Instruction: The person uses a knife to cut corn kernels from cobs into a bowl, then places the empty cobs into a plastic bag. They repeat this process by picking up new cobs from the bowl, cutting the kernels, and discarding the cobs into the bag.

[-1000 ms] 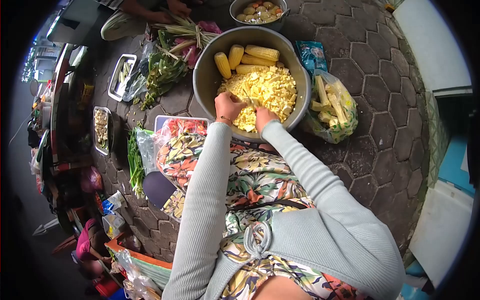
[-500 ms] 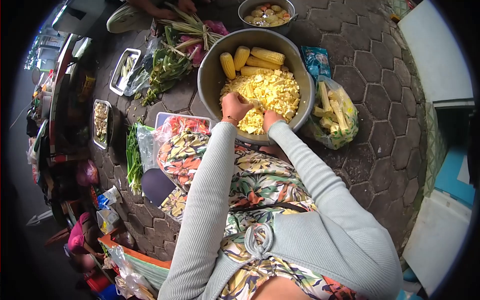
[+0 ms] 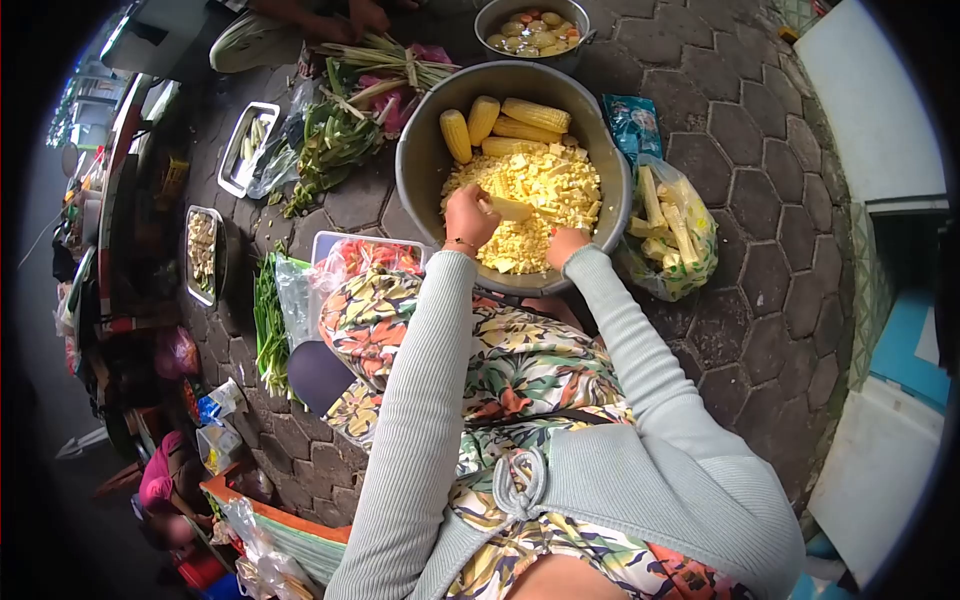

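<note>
A wide grey basin (image 3: pixel 612 205) stands before me, with cut corn kernels (image 3: pixel 560 185) heaped in it. Several whole corn cobs (image 3: pixel 535 114) lie along its far side. My left hand (image 3: pixel 472 216) is closed around the near end of a pale, partly stripped corn cob (image 3: pixel 510 208), which points to the right over the kernels. Low at the basin's right front, my right hand (image 3: pixel 567 246) is curled shut, apart from the cob. Whatever its fingers hold is too small or hidden to make out.
Right of the basin sit a plastic bag of stripped cobs (image 3: pixel 672 225) and a blue packet (image 3: pixel 632 125). A pot (image 3: pixel 482 25) of potato-like pieces in liquid stands beyond. Leafy stalks (image 3: pixel 345 140), green onions (image 3: pixel 268 325) and a tub of red chillies (image 3: pixel 375 252) lie left. Another person's hands (image 3: pixel 365 18) handle stalks.
The cob in my left hand now shows plainly, lying sideways. My right hand has shifted slightly right and away from the left hand.
</note>
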{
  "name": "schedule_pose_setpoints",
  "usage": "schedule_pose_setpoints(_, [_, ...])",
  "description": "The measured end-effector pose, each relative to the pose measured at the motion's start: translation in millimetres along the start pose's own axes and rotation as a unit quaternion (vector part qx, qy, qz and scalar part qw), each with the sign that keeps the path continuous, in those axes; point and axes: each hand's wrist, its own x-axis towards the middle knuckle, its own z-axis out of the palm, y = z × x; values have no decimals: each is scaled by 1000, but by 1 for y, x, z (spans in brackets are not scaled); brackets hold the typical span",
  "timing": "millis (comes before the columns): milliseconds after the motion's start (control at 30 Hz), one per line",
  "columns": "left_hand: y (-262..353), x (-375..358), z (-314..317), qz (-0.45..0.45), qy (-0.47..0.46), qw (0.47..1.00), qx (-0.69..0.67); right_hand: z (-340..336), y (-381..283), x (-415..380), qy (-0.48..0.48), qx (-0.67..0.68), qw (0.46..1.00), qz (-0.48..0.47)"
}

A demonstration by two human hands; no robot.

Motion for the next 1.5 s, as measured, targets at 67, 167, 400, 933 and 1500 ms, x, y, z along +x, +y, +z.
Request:
schedule_pose_setpoints(67, [1, -1, 1, 97, -6, 995, 1, -9, -9, -34, 76, 69, 995, -2])
schedule_pose_setpoints(167, [6, -2, 0, 87, -11, 996, -18, 12, -10, -29, 203, 128, 970, -40])
schedule_pose_setpoints(400, [3, -1, 1, 80, -4, 996, -49, -9, -46, -54, 175, 195, 965, -3])
schedule_pose_setpoints(933, [13, -2, 3, 38, -21, 999, -26, 2, -20, 20, -16, 116, 990, 78])
schedule_pose_setpoints(1500, [1, 1, 0, -65, -13, 998, 2, 11, -20, 33, -15, 73, 991, 110])
